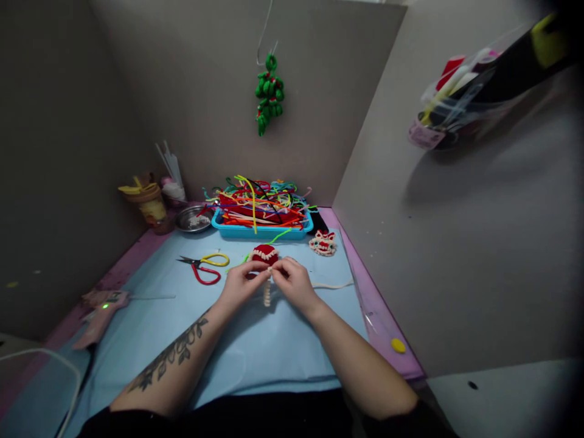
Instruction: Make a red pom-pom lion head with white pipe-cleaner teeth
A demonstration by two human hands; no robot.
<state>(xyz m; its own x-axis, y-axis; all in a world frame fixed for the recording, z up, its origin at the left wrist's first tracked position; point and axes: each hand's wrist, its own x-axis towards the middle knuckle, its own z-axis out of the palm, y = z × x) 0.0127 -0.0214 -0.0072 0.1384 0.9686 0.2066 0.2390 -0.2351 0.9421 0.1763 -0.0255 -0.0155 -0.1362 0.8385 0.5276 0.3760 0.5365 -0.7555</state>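
My left hand [241, 283] and my right hand [294, 281] meet over the blue work cloth, thumbs and fingertips pinched. Between them is a cream pipe cleaner [267, 297], bent into small bumps, with its crimped end hanging down. A plain whitish strip [334, 285] lies to the right of my right hand; whether it joins the held piece is hidden. Just beyond my fingertips rests a round red piece [265, 250] with a wavy cream trim, partly covered by my hands. A red and cream face-shaped ornament [322, 243] lies farther right. A bright green pipe cleaner [279, 236] runs behind the red piece.
Scissors [201, 265] with yellow and red handles lie left of my hands. At far left sits a pink glue gun [103, 313], its green light on. Behind stand a blue tray [262, 233] of pipe cleaners, a metal dish [193, 220] and a cup [154, 210].
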